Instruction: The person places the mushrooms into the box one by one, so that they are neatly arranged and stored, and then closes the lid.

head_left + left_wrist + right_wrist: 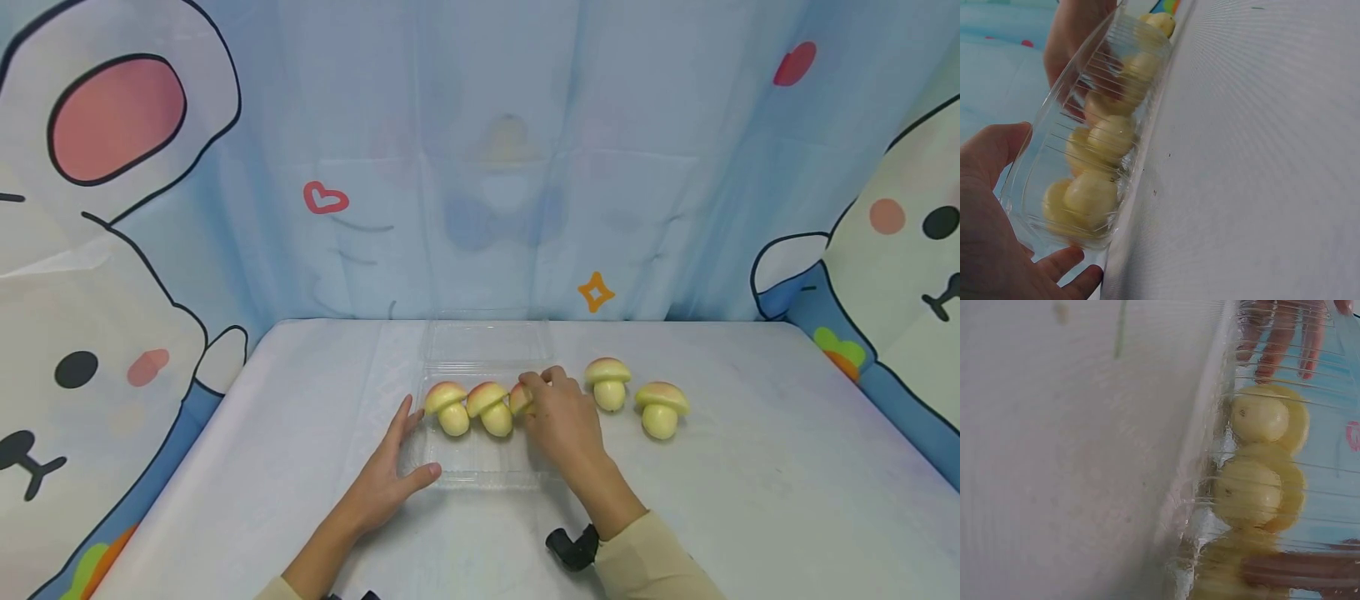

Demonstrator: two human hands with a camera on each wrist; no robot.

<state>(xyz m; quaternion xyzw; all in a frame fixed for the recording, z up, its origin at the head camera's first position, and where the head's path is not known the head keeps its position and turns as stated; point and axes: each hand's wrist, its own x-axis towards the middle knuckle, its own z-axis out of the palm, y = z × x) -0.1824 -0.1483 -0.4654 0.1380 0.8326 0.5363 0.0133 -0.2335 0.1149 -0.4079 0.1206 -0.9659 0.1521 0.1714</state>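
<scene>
A clear plastic box (pixel 480 479) lies with its lid (pixel 487 340) tipped back behind it. Inside, a toy mushroom (pixel 452 409) stands at the left, and another mushroom (pixel 491 410) is beside it. My right hand (pixel 566 425) reaches in from the right and pinches a third mushroom (pixel 520 399), whose stem it mostly hides. Along the box's left end, my left hand (pixel 384 483) has its thumb and fingers spread. In the left wrist view, the left-hand fingers (pixel 1063 262) are at the box's near end. The right wrist view shows the mushrooms (pixel 1260 419) through the ridged plastic wall.
Two more mushrooms are on the white-covered table to the right of the box: one mushroom (pixel 608 383) close to my right hand, another mushroom (pixel 662 410) farther right. A blue cartoon curtain (pixel 487 208) hangs behind the table.
</scene>
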